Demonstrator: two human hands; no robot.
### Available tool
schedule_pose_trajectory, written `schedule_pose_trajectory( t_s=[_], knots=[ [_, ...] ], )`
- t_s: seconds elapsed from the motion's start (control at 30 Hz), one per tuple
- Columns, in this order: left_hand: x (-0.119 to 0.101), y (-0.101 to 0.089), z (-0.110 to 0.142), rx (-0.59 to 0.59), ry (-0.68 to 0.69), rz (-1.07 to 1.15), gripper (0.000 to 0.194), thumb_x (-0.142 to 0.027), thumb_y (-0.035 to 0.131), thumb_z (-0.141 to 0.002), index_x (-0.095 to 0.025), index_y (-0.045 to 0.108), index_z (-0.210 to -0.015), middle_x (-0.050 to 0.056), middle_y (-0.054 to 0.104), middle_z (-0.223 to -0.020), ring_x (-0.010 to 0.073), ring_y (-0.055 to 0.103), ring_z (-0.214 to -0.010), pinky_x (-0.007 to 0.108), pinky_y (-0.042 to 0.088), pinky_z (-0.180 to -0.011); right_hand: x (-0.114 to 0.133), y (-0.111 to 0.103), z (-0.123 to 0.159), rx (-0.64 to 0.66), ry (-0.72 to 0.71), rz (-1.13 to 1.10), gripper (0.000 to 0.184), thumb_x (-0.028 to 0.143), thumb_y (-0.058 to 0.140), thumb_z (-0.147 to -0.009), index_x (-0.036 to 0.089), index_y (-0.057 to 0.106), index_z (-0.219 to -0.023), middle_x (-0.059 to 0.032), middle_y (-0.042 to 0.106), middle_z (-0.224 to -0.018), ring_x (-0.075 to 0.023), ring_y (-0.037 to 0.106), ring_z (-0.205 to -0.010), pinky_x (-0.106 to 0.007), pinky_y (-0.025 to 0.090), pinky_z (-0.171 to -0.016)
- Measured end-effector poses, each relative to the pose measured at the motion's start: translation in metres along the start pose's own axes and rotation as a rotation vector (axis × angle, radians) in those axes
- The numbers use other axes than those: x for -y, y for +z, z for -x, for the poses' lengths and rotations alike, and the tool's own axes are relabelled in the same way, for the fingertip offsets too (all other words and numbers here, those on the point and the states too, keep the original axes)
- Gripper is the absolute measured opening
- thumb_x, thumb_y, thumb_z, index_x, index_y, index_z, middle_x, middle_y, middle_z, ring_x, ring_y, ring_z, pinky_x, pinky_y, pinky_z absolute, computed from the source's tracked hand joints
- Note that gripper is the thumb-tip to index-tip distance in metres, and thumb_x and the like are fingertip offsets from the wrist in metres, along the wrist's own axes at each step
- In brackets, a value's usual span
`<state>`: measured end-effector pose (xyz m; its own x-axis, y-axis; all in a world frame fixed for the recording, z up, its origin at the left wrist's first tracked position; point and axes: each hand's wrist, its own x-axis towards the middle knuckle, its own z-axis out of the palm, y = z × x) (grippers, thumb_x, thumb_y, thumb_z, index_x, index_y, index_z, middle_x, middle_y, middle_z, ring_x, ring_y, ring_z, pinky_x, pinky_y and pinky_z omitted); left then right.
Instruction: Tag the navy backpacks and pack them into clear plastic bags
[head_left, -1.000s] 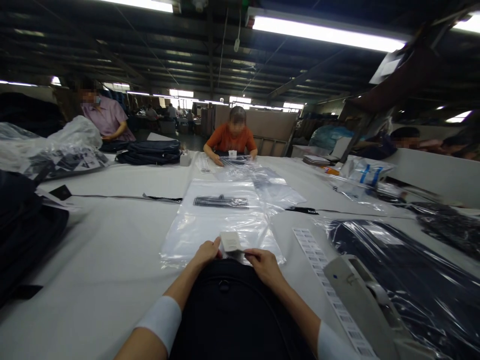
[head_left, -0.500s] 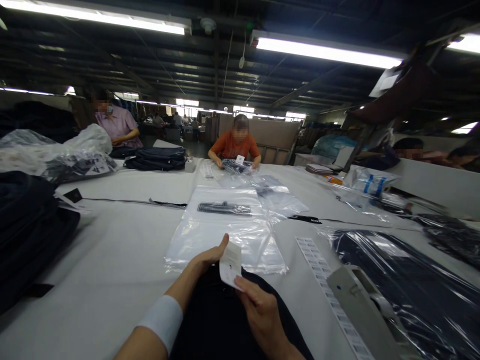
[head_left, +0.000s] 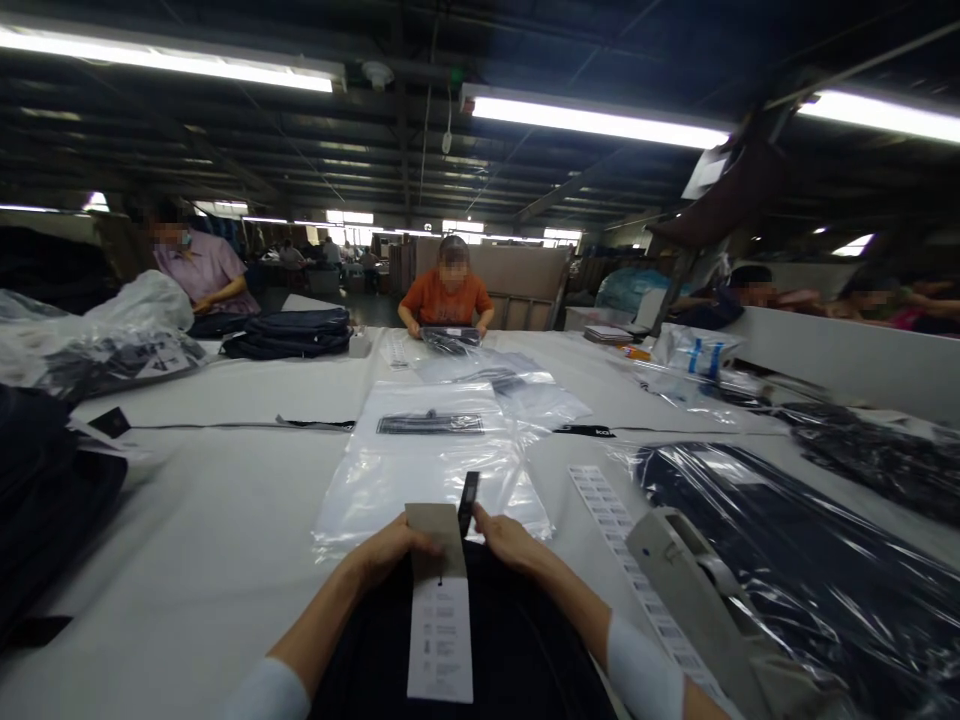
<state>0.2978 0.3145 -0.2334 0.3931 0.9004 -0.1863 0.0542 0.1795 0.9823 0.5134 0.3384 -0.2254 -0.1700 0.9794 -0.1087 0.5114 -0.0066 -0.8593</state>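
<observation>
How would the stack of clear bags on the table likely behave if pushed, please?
The clear bags would probably slide, since their glossy film looks slick. They would likely flop or crease, as the edges look thin and wrinkled.

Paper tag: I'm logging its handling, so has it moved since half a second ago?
Yes: the tag has come toward the camera, farther down the dark bag, judged against the clear plastic bags.

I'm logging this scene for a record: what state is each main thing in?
Long tag: unfolded, held by left hand
Small black tag: nearly upright, held by right hand
Dark bag: open or shut, too dark to tell
Clear plastic bags: layered flat
Label sheet: lying flat
Dark bundle: wrapped in clear plastic
Ceiling light: lit
</observation>
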Motion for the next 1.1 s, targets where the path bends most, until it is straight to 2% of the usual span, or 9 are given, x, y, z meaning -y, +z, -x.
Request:
schedule_pose_trajectory(
  t_s=[0.17,0.27,0.37,0.5,0.63,0.73,0.83,0.97,1.1],
  knots=[
    [-0.002,-0.003,0.001,0.061,0.027,0.055,0.038,-0.009,0.049,-0.063,-0.010,0.067,-0.095,0.005,0.071,-0.087,0.0249,0.065,-0.080,0.032,0.051,-0.070,0.010,0.024,-0.019,0.117,-0.051,-0.241,0.053,0.066,0.060,-0.071,0.014,0.068,-0.071,-0.0051,0.070,-0.066,-0.0205,0.065,-0.068,-0.033,0.050,-0.066],
    [0.000,-0.004,0.011,0.019,0.139,-0.024,0.025,-0.012,0.061,-0.063,-0.017,0.072,-0.085,0.006,0.068,-0.108,0.0290,0.060,-0.103,0.036,0.049,-0.088,0.008,0.032,-0.016,0.044,-0.101,-0.387,0.055,0.065,0.063,-0.068,0.013,0.067,-0.086,-0.0073,0.072,-0.080,-0.0209,0.066,-0.074,-0.032,0.051,-0.068],
    [0.016,0.000,0.028,-0.080,0.366,-0.330,0.014,-0.020,0.066,-0.071,-0.026,0.076,-0.079,0.004,0.053,-0.134,0.0294,0.045,-0.126,0.042,0.036,-0.106,0.000,0.032,-0.005,-0.031,-0.122,-0.474,0.050,0.060,0.066,-0.070,0.014,0.067,-0.089,-0.0081,0.072,-0.084,-0.0223,0.067,-0.078,-0.035,0.052,-0.073],
    [0.046,0.007,0.054,-0.096,0.539,-0.755,0.043,-0.008,0.053,-0.075,-0.037,0.071,-0.102,0.001,0.048,-0.139,0.0269,0.041,-0.128,0.051,0.035,-0.107,-0.013,0.030,0.023,-0.047,-0.205,-0.452,0.033,0.047,0.068,-0.075,0.017,0.070,-0.090,-0.0062,0.073,-0.088,-0.0234,0.068,-0.083,-0.036,0.054,-0.077],
    [0.054,0.009,0.072,-0.035,0.649,-0.937,0.054,-0.003,0.046,-0.077,-0.037,0.063,-0.116,0.004,0.052,-0.134,0.0253,0.047,-0.121,0.045,0.046,-0.098,-0.022,0.034,0.059,-0.040,-0.507,-0.188,0.014,0.028,0.060,-0.084,0.024,0.073,-0.088,-0.0035,0.073,-0.097,-0.0208,0.067,-0.096,-0.035,0.054,-0.089],
    [0.055,0.009,0.082,0.008,0.654,-0.931,0.049,-0.003,0.044,-0.078,-0.034,0.067,-0.108,0.005,0.059,-0.125,0.0242,0.052,-0.115,0.043,0.049,-0.094,-0.031,0.037,0.077,0.055,-0.771,0.034,0.024,0.015,0.052,-0.088,0.025,0.071,-0.097,-0.0035,0.073,-0.103,-0.0189,0.065,-0.105,-0.033,0.052,-0.094],
    [0.062,0.009,0.087,-0.094,0.584,-0.803,0.039,-0.003,0.040,-0.079,-0.029,0.069,-0.089,0.006,0.066,-0.110,0.0217,0.059,-0.105,0.040,0.052,-0.091,-0.038,0.038,0.083,0.093,-0.883,0.180,0.029,0.009,0.049,-0.088,0.023,0.069,-0.105,-0.0061,0.071,-0.108,-0.0190,0.061,-0.112,-0.034,0.050,-0.097],
    [0.067,0.015,0.081,-0.335,0.468,-0.724,0.029,-0.018,0.046,-0.086,-0.027,0.064,-0.108,0.008,0.061,-0.121,0.0235,0.056,-0.113,0.041,0.050,-0.096,-0.042,0.037,0.081,0.149,-0.857,0.383,0.042,0.002,0.047,-0.083,0.024,0.064,-0.114,-0.0072,0.065,-0.122,-0.0233,0.053,-0.122,-0.050,0.037,-0.107],
    [0.065,0.023,0.069,-0.371,0.400,-0.754,0.036,-0.035,0.056,-0.086,-0.030,0.058,-0.121,0.007,0.052,-0.135,0.0277,0.049,-0.123,0.048,0.042,-0.104,-0.039,0.039,0.075,0.050,-0.745,0.327,0.037,0.006,0.049,-0.084,0.024,0.064,-0.113,-0.0082,0.065,-0.122,-0.0237,0.056,-0.118,-0.050,0.038,-0.105]
  ],
)
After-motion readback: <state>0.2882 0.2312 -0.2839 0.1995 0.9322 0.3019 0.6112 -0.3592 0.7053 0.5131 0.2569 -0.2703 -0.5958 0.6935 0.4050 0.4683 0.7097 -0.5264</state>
